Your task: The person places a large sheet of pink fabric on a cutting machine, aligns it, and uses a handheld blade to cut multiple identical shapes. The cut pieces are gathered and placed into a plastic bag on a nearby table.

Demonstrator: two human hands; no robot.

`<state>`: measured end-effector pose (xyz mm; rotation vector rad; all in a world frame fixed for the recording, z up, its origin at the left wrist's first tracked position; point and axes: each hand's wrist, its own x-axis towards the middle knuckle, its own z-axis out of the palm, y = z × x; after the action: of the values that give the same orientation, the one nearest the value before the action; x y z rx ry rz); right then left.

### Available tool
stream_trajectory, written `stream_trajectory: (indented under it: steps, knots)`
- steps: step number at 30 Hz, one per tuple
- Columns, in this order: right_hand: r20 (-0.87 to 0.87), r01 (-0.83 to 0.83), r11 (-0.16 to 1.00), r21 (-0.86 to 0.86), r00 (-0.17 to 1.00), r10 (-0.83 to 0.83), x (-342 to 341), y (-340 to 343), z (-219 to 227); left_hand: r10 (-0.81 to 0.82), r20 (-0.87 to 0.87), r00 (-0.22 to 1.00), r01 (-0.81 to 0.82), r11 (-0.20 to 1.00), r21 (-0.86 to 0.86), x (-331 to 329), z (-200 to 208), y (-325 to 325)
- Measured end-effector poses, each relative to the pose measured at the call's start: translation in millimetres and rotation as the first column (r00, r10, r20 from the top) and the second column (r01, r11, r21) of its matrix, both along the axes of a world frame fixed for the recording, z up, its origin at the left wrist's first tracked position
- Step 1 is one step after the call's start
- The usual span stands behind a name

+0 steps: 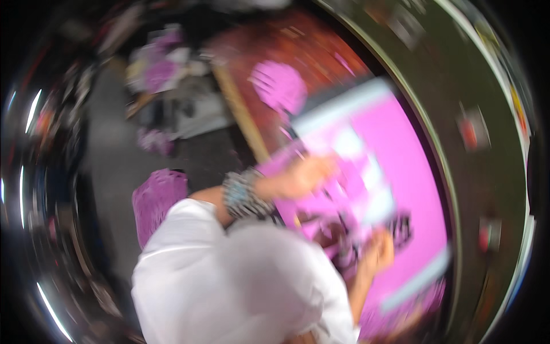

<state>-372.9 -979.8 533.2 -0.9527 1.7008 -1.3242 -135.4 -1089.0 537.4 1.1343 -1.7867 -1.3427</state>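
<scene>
My left hand (312, 175), with dark and turquoise bracelets (246, 195) on its wrist, is over a bright pink sheet (401, 160). Motion blur hides what its fingers do. Lower down and farther right, my right hand (378, 252) looks closed, its fingers curled above the same sheet. Anything inside it is too smeared to name. Pale blue-white patches (378, 198) show on the pink between and beside the hands. Dark, blurred shapes (335, 235) lie between the right hand and my white sleeve.
A reddish-brown surface (326, 40) with a round pink piece (279, 86) is beyond the sheet. A wooden edge strip (240, 109) runs along its left. Pink bundles (160, 198) are on the left, near the grey floor (109, 160). A dark green surface (481, 178) borders the right.
</scene>
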Motion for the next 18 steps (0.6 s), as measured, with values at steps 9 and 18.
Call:
stream_trajectory:
  steps: [9,18]
  knots:
    - [-0.335,-0.367,0.918,-0.147,0.892,0.303,-6.5,-72.1,22.5,-0.143,-0.329,0.933,0.195,0.972,0.130,-57.4,27.9,-21.0]
    - [0.648,-0.218,0.961,-0.168,0.711,0.275,17.2,-61.1,2.0,-0.135,-0.465,0.875,0.291,0.914,0.282,-54.1,3.1,-11.3]
